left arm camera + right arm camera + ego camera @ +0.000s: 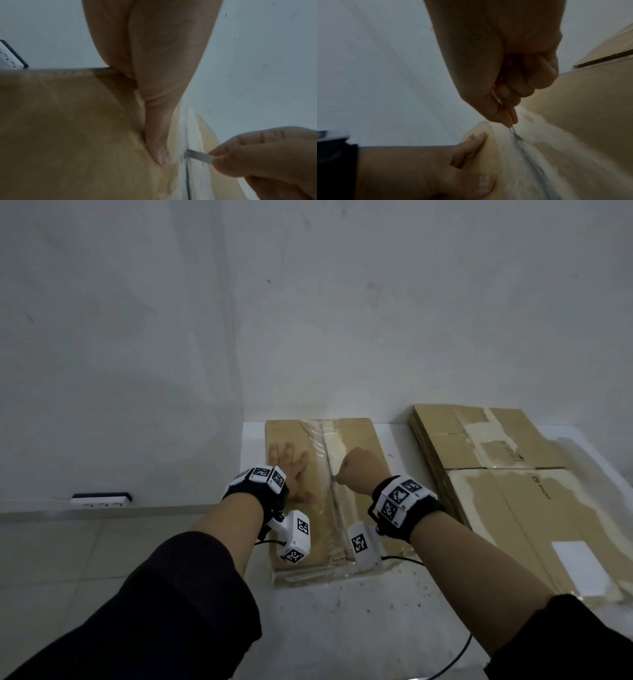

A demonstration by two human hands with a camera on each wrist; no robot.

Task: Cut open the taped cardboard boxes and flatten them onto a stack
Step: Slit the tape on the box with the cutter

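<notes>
Left hand (291, 470) lies flat, steadying the box (301, 542) (centre frame); right hand (359, 470) grips the blade (199, 157), slitting the tape (325, 446).

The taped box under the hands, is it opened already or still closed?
Still closed: flaps lie flat on the box, blade partway along its taped seam.

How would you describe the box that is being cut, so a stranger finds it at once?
Start at the corner of the white walls: on the white surface below, the taped box lies left of the flattened stack. Only it has clear tape along its middle seam, with the left hand pressing it and the right hand cutting.
</notes>
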